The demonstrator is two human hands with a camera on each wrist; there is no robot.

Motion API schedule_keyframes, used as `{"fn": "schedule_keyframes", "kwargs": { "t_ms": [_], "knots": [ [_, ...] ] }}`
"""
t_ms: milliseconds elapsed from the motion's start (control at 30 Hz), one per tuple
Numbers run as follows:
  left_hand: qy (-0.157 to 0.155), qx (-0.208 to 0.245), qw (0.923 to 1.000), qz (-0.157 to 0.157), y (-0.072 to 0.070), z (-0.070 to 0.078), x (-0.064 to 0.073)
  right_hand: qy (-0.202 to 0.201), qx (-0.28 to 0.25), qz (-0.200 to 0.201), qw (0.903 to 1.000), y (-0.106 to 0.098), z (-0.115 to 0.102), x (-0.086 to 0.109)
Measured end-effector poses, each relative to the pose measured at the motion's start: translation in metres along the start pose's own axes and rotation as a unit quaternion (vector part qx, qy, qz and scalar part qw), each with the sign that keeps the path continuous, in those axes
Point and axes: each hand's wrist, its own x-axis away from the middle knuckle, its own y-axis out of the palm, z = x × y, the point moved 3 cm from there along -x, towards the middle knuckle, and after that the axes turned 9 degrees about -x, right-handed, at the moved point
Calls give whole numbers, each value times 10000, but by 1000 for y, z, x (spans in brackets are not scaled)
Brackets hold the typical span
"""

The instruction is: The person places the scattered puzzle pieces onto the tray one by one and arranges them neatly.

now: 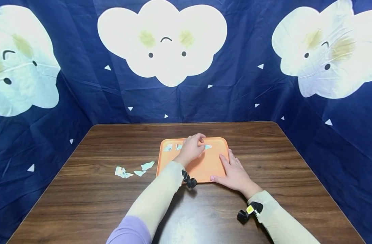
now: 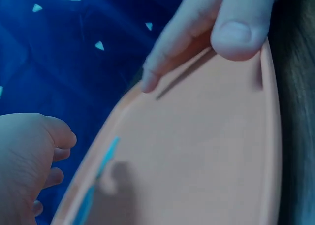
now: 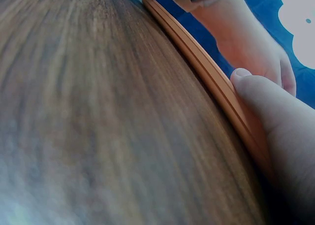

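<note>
An orange tray (image 1: 205,167) lies on the table, holding torn pale-blue paper pieces along its far side: two at the left (image 1: 168,148) and one further right (image 1: 208,147). Over the tray's far part hovers my left hand (image 1: 190,148), fingers loosely bent, nothing visible between them. The left wrist view shows that hand (image 2: 24,166) beside the tray rim, near blue paper (image 2: 88,200) seen edge-on. My right hand (image 1: 236,174) rests on the tray's near right corner with fingers spread, the thumb (image 3: 241,75) at the front rim. My left hand hides part of the tray.
Left of the tray, several torn paper pieces lie on the wooden table (image 1: 97,200): a crumpled-looking one (image 1: 122,172) and others (image 1: 147,165) nearer the tray. A dark blue curtain (image 1: 179,101) with white clouds stands behind the table and at both sides.
</note>
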Motion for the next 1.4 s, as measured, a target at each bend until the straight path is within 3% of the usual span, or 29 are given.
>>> {"fn": "schedule_keyframes", "kwargs": {
  "t_ms": [233, 533, 867, 1133, 1400],
  "knots": [
    [163, 69, 9985, 523, -28, -8, 13, -4, 27, 7, 10000, 2, 0, -1],
    [5, 48, 9978, 668, -59, -23, 33, 44, 42, -73, 10000, 0, -2, -1],
    [197, -76, 9955, 923, -80, -46, 61, 5, 91, -80, 9999, 1, -1, -1],
    [-49, -61, 9943, 1065, -94, -67, 78, 18, 83, -71, 9999, 3, 2, -1],
    [-315, -37, 9953, 913, -102, -96, 97, 25, 94, -56, 9999, 3, 2, -2]
  ]
}}
